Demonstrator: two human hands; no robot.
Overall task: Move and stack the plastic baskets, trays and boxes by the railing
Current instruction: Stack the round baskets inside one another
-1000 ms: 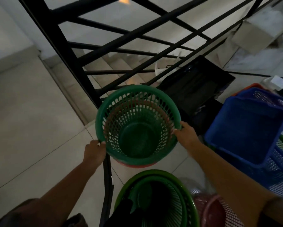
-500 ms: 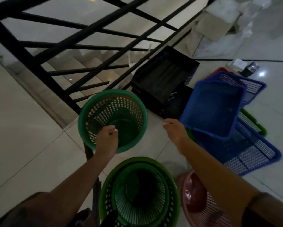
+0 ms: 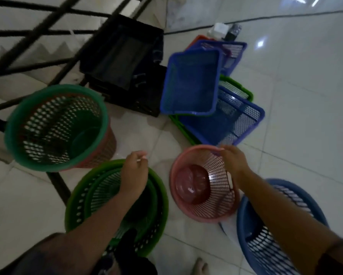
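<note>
- Black crates (image 3: 125, 62) sit far left against the railing (image 3: 37, 34); blue trays (image 3: 192, 82) lie in a loose, tilted pile to their right and could slide if knocked.
- The teal basket (image 3: 55, 126), nested in a red one, stands on the left floor.
- The near green basket (image 3: 115, 207) sits under the left hand (image 3: 135, 173), fingers loosely curled, holding nothing.
- The right hand (image 3: 232, 161) grips the pink basket (image 3: 202, 185) by its far rim; a one-sided hold could tip it against the blue basket (image 3: 276, 225).
</note>
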